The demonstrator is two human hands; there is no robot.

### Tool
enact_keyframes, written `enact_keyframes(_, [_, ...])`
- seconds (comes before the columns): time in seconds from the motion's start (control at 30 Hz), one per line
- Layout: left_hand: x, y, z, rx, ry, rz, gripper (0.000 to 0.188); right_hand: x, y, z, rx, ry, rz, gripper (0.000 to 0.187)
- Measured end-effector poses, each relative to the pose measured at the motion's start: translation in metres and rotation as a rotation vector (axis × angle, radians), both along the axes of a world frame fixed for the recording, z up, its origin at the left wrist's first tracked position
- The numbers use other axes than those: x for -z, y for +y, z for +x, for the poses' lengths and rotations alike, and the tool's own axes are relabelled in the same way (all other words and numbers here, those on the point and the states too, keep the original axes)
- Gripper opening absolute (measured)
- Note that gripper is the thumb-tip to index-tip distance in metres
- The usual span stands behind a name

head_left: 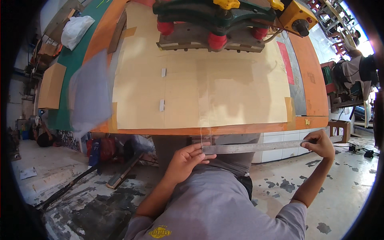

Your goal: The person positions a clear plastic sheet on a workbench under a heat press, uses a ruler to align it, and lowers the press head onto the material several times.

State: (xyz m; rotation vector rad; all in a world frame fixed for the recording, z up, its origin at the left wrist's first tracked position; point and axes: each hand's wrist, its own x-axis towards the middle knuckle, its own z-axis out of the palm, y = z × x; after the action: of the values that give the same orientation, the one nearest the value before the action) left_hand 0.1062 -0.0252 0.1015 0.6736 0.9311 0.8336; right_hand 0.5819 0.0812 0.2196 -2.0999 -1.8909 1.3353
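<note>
A long steel ruler (260, 147) is held level in front of my body, just off the table's near edge. My left hand (186, 163) pinches its left end between thumb and fingers. Farther along, my right hand (322, 145) grips the ruler near its right end, which sticks out past the fingers. A narrow clear strip (205, 114) runs over the cream sheet (240, 100) and hangs past the edge down to my left fingertips. Whether those fingers also hold the strip, I cannot tell.
At the table's far side stands a dark green machine head (216, 18) with red posts over a metal plate. Two small pale tabs (162, 105) lie on the sheet. Clear plastic film (92, 90) lies left, near a cardboard box (52, 87). A yellow control box (297, 18) stands far right.
</note>
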Motion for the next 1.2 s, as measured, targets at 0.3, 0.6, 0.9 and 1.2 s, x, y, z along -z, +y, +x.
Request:
enact_keyframes(0.3, [-0.001, 0.0, 0.001, -0.023, 0.006, -0.012, 0.041, 0.003, 0.013, -0.002, -0.037, -0.021, -0.013, 0.018])
enact_keyframes(0.6, [-0.001, 0.0, 0.001, -0.015, -0.004, -0.02, 0.041, 0.006, 0.023, 0.002, -0.054, -0.097, -0.049, 0.024])
enact_keyframes(0.9, [-0.004, 0.0, 0.002, -0.023, 0.018, -0.024, 0.042, 0.008, 0.03, 0.0, -0.077, -0.031, -0.036, 0.026])
enact_keyframes(1.2, [-0.007, 0.001, 0.003, -0.038, 0.009, -0.027, 0.041, 0.01, 0.03, -0.002, -0.096, -0.009, -0.025, 0.027])
